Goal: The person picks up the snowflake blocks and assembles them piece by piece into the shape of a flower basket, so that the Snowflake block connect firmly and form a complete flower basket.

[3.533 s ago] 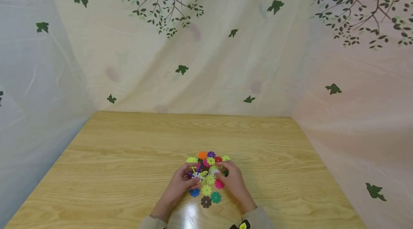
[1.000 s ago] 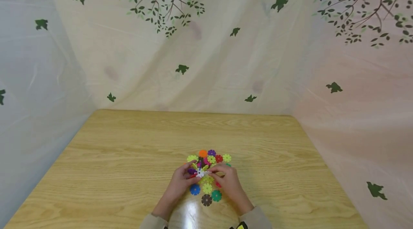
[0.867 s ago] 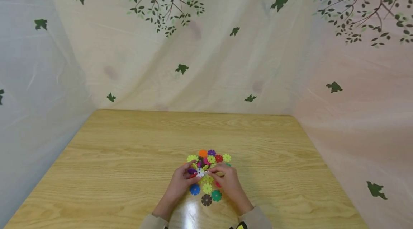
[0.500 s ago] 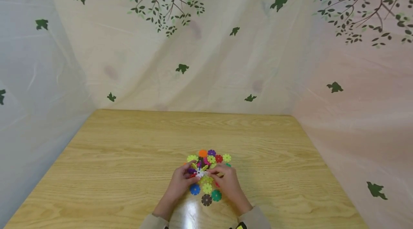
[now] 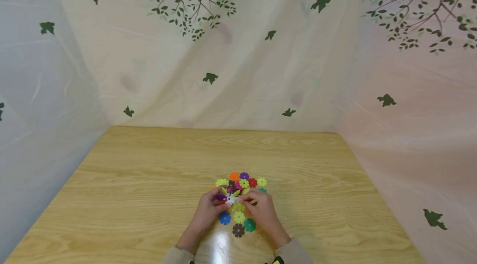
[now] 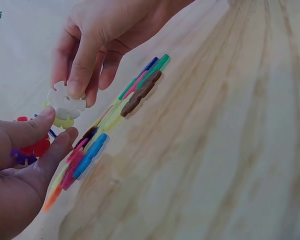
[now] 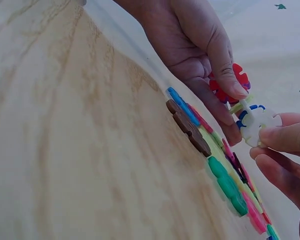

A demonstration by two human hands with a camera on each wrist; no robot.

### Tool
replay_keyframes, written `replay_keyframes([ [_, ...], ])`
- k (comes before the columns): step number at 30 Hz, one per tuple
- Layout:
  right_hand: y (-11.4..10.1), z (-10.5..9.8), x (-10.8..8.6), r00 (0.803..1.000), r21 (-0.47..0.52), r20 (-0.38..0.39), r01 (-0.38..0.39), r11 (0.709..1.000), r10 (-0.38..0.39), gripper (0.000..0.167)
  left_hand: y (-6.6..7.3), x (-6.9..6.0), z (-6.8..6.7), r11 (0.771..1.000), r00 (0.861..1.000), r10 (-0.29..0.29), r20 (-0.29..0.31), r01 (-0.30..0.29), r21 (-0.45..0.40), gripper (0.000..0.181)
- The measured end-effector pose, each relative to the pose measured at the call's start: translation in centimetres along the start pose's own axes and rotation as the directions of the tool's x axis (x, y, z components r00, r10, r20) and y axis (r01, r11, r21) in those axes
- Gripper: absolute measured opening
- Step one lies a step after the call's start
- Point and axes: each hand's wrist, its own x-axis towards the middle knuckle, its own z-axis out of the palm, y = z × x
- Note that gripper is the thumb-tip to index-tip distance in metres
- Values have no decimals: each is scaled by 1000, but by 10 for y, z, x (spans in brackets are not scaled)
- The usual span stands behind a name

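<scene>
Left-hand grip and right-hand grip on notched plastic discs

Pale cloth backdrop with green motifs, behind a light wood-grained table. Loose multicoloured, flower-shaped plastic discs lie on the table, some overlapping, below the hands. Above them, the left-hand grip holds a joined cluster of red, purple, blue, yellow and white discs. The right-hand grip pinches a single white, notched plastic disc touching this cluster; whether their slots interlock cannot be told.
</scene>
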Motion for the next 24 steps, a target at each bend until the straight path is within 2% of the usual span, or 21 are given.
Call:
replay_keyframes([
  [5, 1, 2, -1, 999, 48, -25, -21, 999, 22, 7, -2, 1, 2, 1000, 1000, -3, -19, 3, -9, 59],
  [12, 0, 0, 0, 1000, -9, 13, 14, 1000, -14, 8, -1, 0, 2, 999, 1000, 24, -10, -23, 28, 58],
  [15, 0, 0, -1, 1000, 0, 5, 15, 1000, -15, 7, 0, -1, 4, 999, 999, 40, -10, -40, 13, 59],
  [19, 3, 1, -1, 1000, 20, 2, -13, 1000, 13, 7, -1, -1, 4, 999, 999, 41, -18, -41, -11, 59],
  [24, 6, 2, 0, 996, 84, -1, -88, 993, 88, 9, -3, 2, 4, 998, 999, 40, -22, -42, -49, 58],
])
